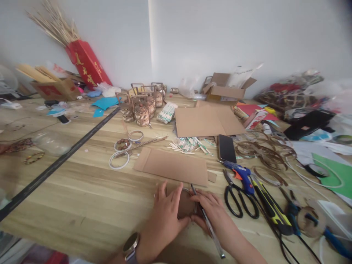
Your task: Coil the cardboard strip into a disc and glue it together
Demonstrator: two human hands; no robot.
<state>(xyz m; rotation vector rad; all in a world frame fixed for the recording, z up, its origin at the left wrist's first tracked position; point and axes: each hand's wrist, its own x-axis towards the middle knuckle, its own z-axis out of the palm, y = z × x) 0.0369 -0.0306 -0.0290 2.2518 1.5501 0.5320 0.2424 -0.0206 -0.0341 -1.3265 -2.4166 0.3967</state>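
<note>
At the near edge of the table, a brown cardboard piece [187,206] shows between my hands, with a thin round ring [195,209] on it. My left hand [167,212] curves over the ring's left side, fingers bent and thumb at its near edge. From the right, my right hand [213,214] presses on the ring while a pen [210,227] is held slantwise in its fingers, tip pointing away from me. Much of the ring lies hidden under both hands. Just beyond them is a flat cardboard strip [173,165].
Black-handled scissors [233,200], a blue glue gun [242,174], a yellow cutter [271,203] and pliers [291,207] lie to the right. Further back are a phone [227,148], a cardboard sheet [206,121], white rings [119,160] and several small woven baskets [142,116].
</note>
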